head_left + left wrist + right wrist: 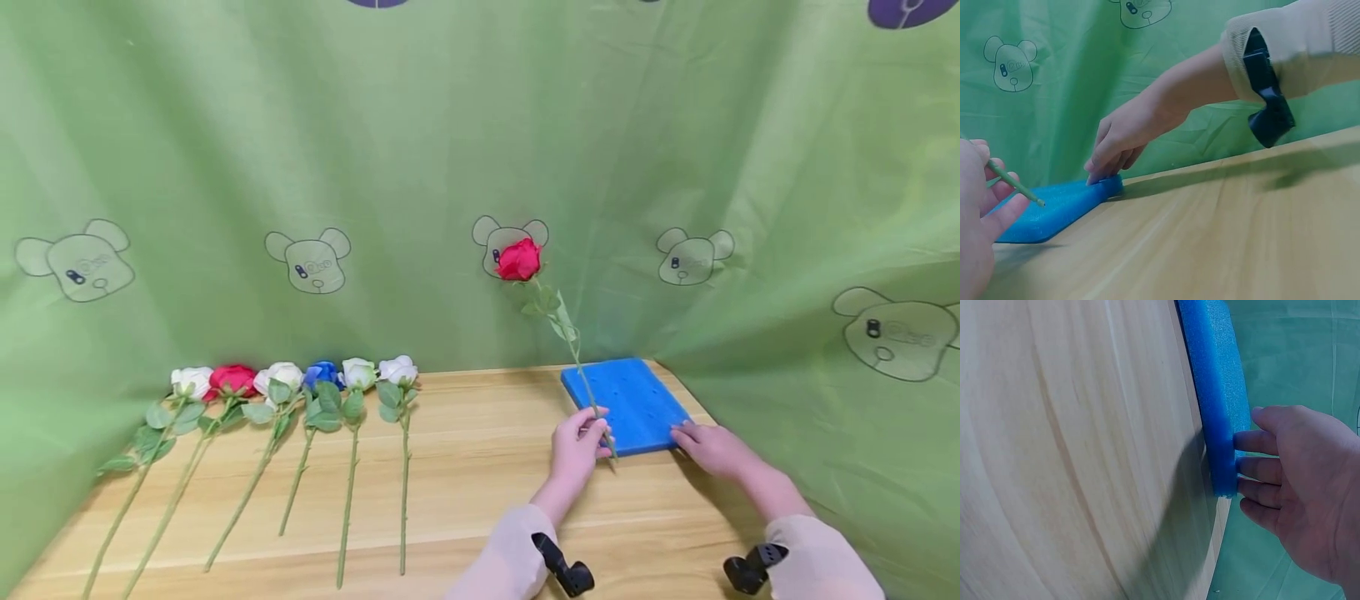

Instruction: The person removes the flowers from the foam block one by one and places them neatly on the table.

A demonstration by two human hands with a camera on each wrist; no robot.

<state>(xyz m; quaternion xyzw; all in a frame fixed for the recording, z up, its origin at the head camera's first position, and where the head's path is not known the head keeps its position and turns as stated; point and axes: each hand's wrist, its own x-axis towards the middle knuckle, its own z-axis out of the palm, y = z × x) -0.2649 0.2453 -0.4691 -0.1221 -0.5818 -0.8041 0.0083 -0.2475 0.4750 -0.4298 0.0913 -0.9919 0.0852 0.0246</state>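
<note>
My left hand pinches a red artificial rose low on its green stem. The flower leans up and to the left, while the stem's lower end slants past the fingers over the near part of a blue foam board. Small dark holes dot the board's top. At the board's near right corner, my right hand holds the foam edge with its fingertips. In the right wrist view, fingertips meet the board's side.
Several artificial roses lie in a row at the left of the wooden table, among them a red rose, a blue rose and a white rose. A green curtain hangs behind and along both sides.
</note>
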